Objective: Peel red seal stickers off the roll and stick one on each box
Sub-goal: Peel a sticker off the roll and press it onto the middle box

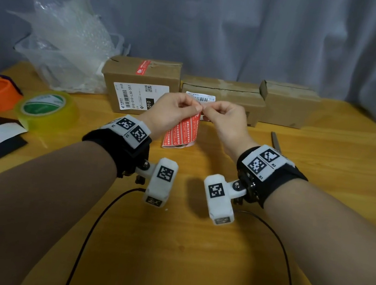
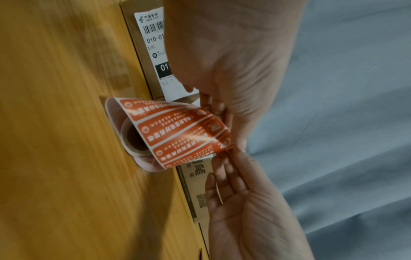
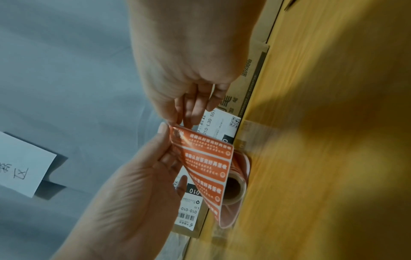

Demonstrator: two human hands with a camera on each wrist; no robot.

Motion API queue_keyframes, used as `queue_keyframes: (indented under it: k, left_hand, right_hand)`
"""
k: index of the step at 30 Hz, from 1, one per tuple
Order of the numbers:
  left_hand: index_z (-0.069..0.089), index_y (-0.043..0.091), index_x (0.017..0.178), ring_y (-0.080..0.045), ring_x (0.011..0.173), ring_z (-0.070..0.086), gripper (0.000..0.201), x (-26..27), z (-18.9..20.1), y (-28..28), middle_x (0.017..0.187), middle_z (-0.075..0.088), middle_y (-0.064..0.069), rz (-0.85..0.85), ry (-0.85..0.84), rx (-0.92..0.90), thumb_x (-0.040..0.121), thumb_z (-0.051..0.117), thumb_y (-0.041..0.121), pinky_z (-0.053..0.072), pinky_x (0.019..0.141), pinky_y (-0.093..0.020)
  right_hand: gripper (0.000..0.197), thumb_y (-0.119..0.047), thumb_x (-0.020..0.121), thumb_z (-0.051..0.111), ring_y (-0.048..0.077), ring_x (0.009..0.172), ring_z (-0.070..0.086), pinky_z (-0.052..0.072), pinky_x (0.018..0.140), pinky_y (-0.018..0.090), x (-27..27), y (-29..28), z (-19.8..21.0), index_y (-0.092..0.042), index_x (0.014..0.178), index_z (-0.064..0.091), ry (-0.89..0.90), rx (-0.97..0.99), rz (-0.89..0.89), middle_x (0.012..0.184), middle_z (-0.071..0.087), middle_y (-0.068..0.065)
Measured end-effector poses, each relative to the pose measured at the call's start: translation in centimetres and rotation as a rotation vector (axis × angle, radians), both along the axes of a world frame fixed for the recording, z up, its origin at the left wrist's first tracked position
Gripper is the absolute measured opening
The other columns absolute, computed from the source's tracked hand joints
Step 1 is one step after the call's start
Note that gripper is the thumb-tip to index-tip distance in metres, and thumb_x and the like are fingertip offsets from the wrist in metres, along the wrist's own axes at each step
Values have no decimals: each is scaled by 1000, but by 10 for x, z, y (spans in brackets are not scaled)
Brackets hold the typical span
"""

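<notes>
At the centre of the head view the left hand point(image 1: 172, 113) and right hand point(image 1: 224, 117) meet, fingers point(image 1: 196, 106) curled and pinching the top edge of the unwound strip of the sticker roll point(image 1: 182, 132), whose core rests on the worktop point(image 1: 171, 235) just in front of the boxes point(image 1: 140, 84). The strip looks thin, glossy and limp, so it will likely flop and curl. A sticker is best taken at its corner, bending the backing away, since the adhesive face may cling to skin or itself.
</notes>
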State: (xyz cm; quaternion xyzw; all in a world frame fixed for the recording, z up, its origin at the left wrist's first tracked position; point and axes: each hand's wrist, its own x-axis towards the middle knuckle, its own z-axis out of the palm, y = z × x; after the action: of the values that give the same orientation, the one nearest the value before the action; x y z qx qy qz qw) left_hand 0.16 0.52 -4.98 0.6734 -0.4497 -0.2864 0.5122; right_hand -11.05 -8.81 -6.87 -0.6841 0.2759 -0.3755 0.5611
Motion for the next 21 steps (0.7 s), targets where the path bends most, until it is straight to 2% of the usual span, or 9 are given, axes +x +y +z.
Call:
queue_keyframes:
  k: [4, 8, 13, 17, 21]
  left_hand:
    - [64, 19, 87, -14, 75, 65, 6, -2, 2, -2, 87, 67, 1, 30, -61, 44, 89, 64, 25, 52, 67, -23]
    - [61, 22, 81, -20, 79, 67, 8, -4, 3, -4, 88, 67, -2, 46, -43, 28, 89, 64, 24, 55, 71, -30]
    - [57, 20, 80, -17, 74, 64, 10, -4, 4, -6, 82, 64, -1, 134, 25, 29, 88, 63, 23, 51, 64, -27]
    - [55, 19, 79, -9, 67, 60, 13, -1, 4, -4, 78, 61, 2, 217, 125, 32, 90, 60, 24, 45, 57, -18]
    - [55, 16, 79, -8, 68, 58, 19, 8, 2, 2, 79, 62, 2, 287, 130, 46, 91, 59, 30, 42, 59, -18]
  right_hand:
    - [8, -12, 82, 65, 19, 83, 64, 55, 83, 34, -3, -1, 1, -12, 76, 68, 19, -5, 14, 81, 68, 6]
    - [9, -12, 82, 65, 15, 81, 65, 55, 81, 29, -6, 0, 6, -12, 74, 67, 13, 29, 17, 80, 68, 1]
    - [12, -12, 81, 66, 9, 79, 62, 51, 76, 22, -8, 0, 11, -12, 69, 65, 40, 50, -24, 77, 66, -2]
    - [15, -13, 80, 65, 13, 80, 59, 47, 72, 22, -11, -3, 14, -16, 65, 62, 41, 104, -106, 77, 65, 1]
    - [10, -16, 81, 65, 4, 74, 57, 40, 60, 12, -19, -3, 15, -15, 71, 63, 50, 149, -157, 78, 64, -2]
